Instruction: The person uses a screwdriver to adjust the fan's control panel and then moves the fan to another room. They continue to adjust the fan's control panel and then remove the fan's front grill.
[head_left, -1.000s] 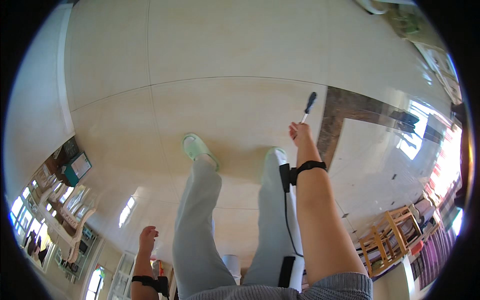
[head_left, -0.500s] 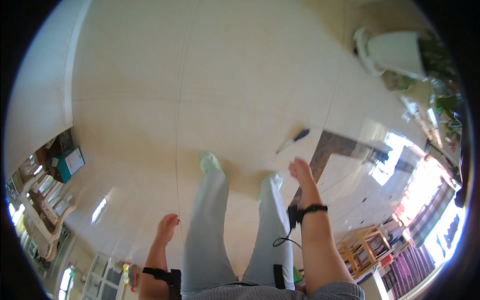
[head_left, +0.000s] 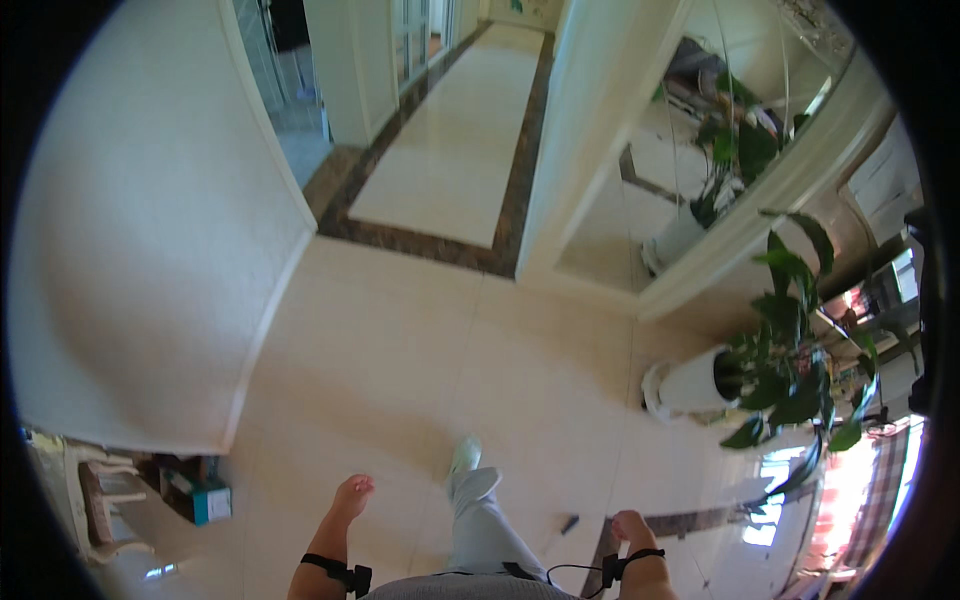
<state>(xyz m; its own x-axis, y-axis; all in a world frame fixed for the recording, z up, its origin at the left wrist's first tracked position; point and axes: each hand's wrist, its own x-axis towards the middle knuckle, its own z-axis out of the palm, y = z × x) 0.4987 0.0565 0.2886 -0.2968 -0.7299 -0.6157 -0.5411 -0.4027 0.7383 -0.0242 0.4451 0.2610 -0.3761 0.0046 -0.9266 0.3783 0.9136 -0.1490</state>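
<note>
My left hand [head_left: 355, 492] hangs low at the lower middle, fingers loosely curled, with nothing visible in them. My right hand [head_left: 628, 526] is at lower right, also curled and holding nothing visible. A dark-handled screwdriver [head_left: 570, 524] lies on the floor just left of my right hand in the picture. Black straps with small devices and a cable are on both forearms. Below me show my pale trouser leg [head_left: 490, 525] and a light green slipper [head_left: 465, 452].
A tiled corridor with dark border [head_left: 440, 150] runs ahead between doorways. A white wall [head_left: 140, 220] is on the left, boxes [head_left: 208, 500] and a chair [head_left: 105, 500] at lower left. At right are a potted plant [head_left: 690, 385], a mirror [head_left: 720, 130] and a bright curtained window [head_left: 850, 490].
The screwdriver has left my right hand and lies on the floor. My view has lifted toward the corridor, and the floor, screwdriver and hands appear lower in the picture as I step.
</note>
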